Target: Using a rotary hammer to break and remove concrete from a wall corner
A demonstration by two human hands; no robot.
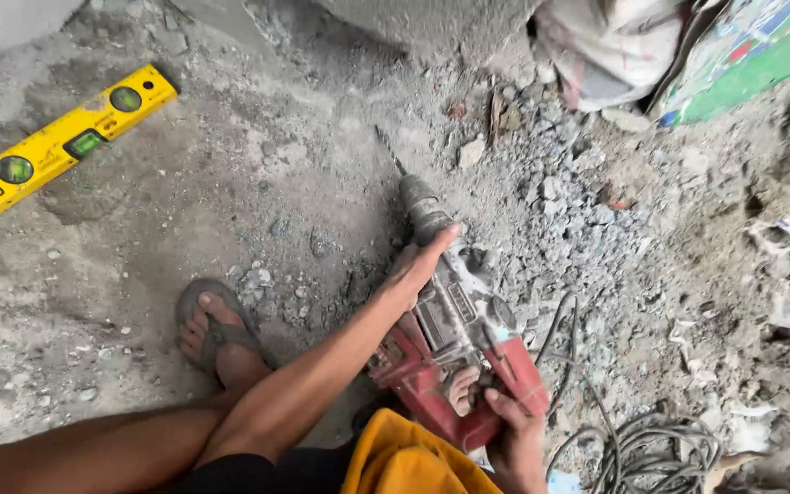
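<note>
A red and grey rotary hammer drill lies tilted over the dusty concrete floor, its thin bit pointing up and left. My left hand grips the grey front body just behind the chuck. My right hand is closed around the red rear handle at the bottom. My left foot in a flip-flop rests on the floor to the left of the drill.
A yellow spirit level lies at the upper left. Broken concrete rubble spreads to the right of the drill. A coiled grey cable sits at the bottom right. Sacks and a green bag stand at the top right.
</note>
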